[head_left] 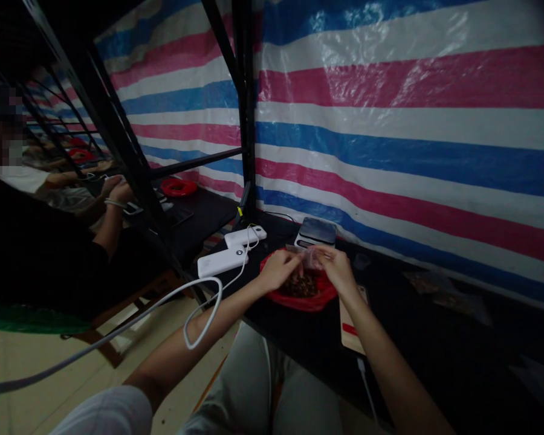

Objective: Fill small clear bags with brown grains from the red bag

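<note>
- Head view, grip first: both hands are pinched onto a small clear bag [309,258], left hand [278,270] on its left edge and right hand [338,270] on its right, fingers closed on the plastic, so it hangs stretched between them.
- The bag sits right above a red bowl [320,297] with a dark pile of small bits [301,285] in it, can't tell what they are in this light. The bowl is on the black table [426,344], pretty much dead centre of the picture.
- Just past the hands, at 12 o'clock from the bowl, there's a small scale [316,232] up near the striped tarp wall [408,121].
- At 9 to 10 o'clock from the bowl, two white power banks [222,261] lie side by side, with a white cable [199,314] looping off them toward the lower left.
- At 4 o'clock from the bowl, a flat tan card thing with a red mark [351,329] lies under the right forearm.
- Further out at 3 o'clock, some clear bags [444,290] lie on the table, too dim to make out much.
- Over at 9 o'clock in the frame, another person's hand [118,190] rests at the next table, with another red bowl [178,187] beyond it, behind the black rack frame [247,121].
</note>
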